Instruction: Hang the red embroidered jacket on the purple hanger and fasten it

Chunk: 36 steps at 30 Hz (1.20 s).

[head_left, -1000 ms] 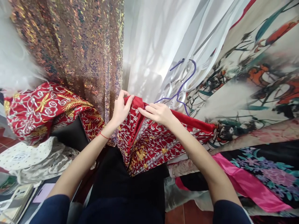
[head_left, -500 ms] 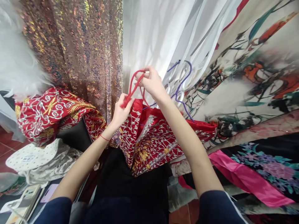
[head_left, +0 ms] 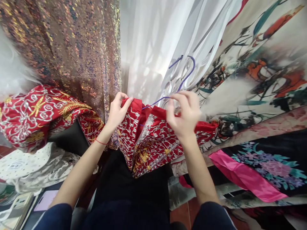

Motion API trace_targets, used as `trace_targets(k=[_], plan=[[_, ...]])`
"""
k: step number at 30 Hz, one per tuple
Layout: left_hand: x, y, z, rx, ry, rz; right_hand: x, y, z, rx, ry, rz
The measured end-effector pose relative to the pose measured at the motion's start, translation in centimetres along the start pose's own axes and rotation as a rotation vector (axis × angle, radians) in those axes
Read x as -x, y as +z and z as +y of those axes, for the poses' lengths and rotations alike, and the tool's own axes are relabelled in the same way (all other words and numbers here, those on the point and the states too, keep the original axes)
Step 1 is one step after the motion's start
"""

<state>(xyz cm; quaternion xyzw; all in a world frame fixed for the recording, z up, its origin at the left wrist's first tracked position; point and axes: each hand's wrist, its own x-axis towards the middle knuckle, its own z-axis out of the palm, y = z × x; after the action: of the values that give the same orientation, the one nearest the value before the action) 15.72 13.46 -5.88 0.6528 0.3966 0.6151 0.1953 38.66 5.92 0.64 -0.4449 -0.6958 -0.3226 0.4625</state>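
Observation:
A red embroidered garment [head_left: 153,145] with silver and gold stitching and a plain red top band lies across my lap. At its left end, my left hand [head_left: 118,110] is closed, pinching the band between thumb and fingers. Inside the band sits a purple hanger [head_left: 189,75], its hook sticking up against the white fabric. My right hand [head_left: 184,113] is over the band, right of centre, close to the hanger. Its fingers are curled but smeared by motion, so I cannot see whether they hold anything.
More red embroidered cloth [head_left: 59,115] drapes over a dark surface at left, below a sequinned fabric [head_left: 79,48]. White sheer cloth [head_left: 148,48] hangs ahead, with painted fabric [head_left: 259,73] at right. Lower left are a dotted white cloth [head_left: 26,163] and a lilac card-like object [head_left: 45,200].
The red cord that both hands held up no longer shows in them. My left hand now pinches the garment's band; my right hand has moved right and down towards the hanger.

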Motion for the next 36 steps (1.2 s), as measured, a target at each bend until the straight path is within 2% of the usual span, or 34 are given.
trace_targets(k=[2, 3, 5, 8, 11, 13, 17, 21, 23, 27, 30, 33, 36], plan=[[-0.1, -0.3, -0.3, 0.034, -0.008, -0.035, 2.6, -2.4, 3.2, 0.084, 0.05, 0.085], [-0.2, -0.4, -0.4, 0.046, -0.007, -0.05, 3.9, -3.4, 4.9, 0.124, 0.086, 0.084], [-0.4, -0.5, -0.5, 0.066, -0.008, -0.072, 5.9, -5.2, 8.2, 0.145, 0.188, -0.021], [-0.6, -0.7, -0.3, 0.072, -0.042, -0.095, 7.8, -7.0, 11.6, 0.041, 0.418, -0.288], [-0.6, -1.1, 0.3, 0.013, -0.069, -0.124, 8.4, -7.3, 13.2, 0.041, 0.654, -0.414], [-0.4, -1.5, 0.7, -0.084, -0.057, -0.141, 8.5, -7.1, 13.9, -0.067, 0.748, -0.47], [-0.2, -2.6, 1.1, -0.298, -0.07, -0.236, 8.5, -6.6, 14.7, -0.328, 0.751, -0.525], [-0.4, -3.8, 0.5, -0.303, -0.038, -0.323, 8.5, -6.7, 14.7, -0.527, 0.768, -0.551], [-0.5, -4.0, 0.0, -0.255, -0.004, -0.331, 8.3, -6.6, 14.5, -0.626, 0.844, -0.518], [-0.5, -3.9, -0.9, -0.191, 0.034, -0.286, 7.5, -6.0, 14.9, -0.776, 1.037, -0.361], [-0.6, -3.6, -1.2, -0.151, 0.032, -0.24, 6.7, -5.3, 15.9, -0.798, 1.083, -0.344], [-0.6, -3.2, -1.2, -0.082, 0.032, -0.252, 5.8, -4.3, 16.3, -0.653, 0.956, -0.287], [0.0, -2.2, -1.0, 0.029, 0.007, -0.197, 5.3, -2.2, 15.2, -0.287, 0.704, -0.071]])
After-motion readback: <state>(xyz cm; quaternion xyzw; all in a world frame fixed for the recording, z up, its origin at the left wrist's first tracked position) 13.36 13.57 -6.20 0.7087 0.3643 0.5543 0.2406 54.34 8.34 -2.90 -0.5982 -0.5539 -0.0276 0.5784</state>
